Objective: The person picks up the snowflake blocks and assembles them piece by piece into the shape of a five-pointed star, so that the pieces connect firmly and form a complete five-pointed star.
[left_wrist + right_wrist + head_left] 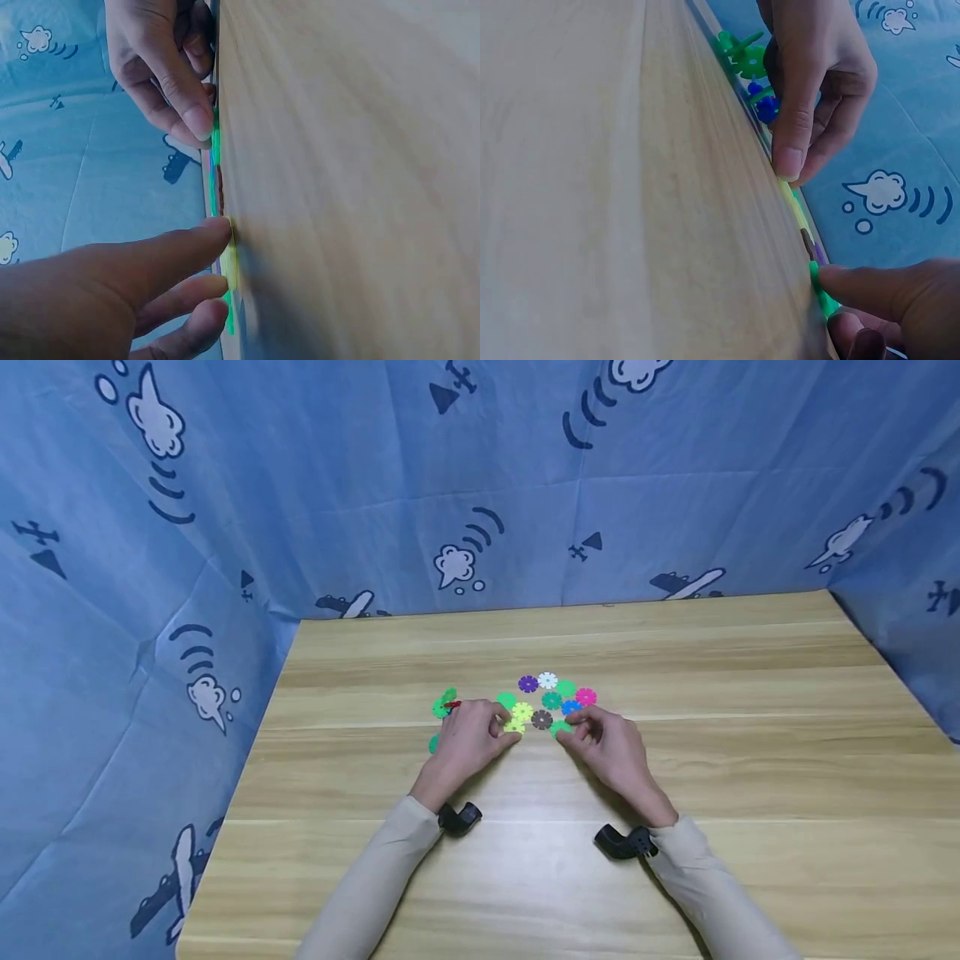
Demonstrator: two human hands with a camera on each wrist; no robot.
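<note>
My left hand (468, 735) has its thumb and fingertips at the edges of a yellow notched disc (515, 726) lying on the table, pinching it lightly. Just beyond lies another yellow disc (522, 711). To the right, my right hand (615, 750) pinches a green notched disc (559, 727) between thumb and index finger, low against the tabletop. Between the two held discs sits a brown disc (542, 720). A blue disc (571, 707) is close to the right index finger. Both wrist views show the discs nearly edge-on, partly covered by fingers.
Purple (528, 684), white (547, 680), pink (586, 697) and several green discs lie flat behind. Left of my left hand stand joined green discs (751, 64) with blue pieces; a red piece (452, 703) shows there too. A blue patterned curtain (510, 485) borders the wooden table (525, 877).
</note>
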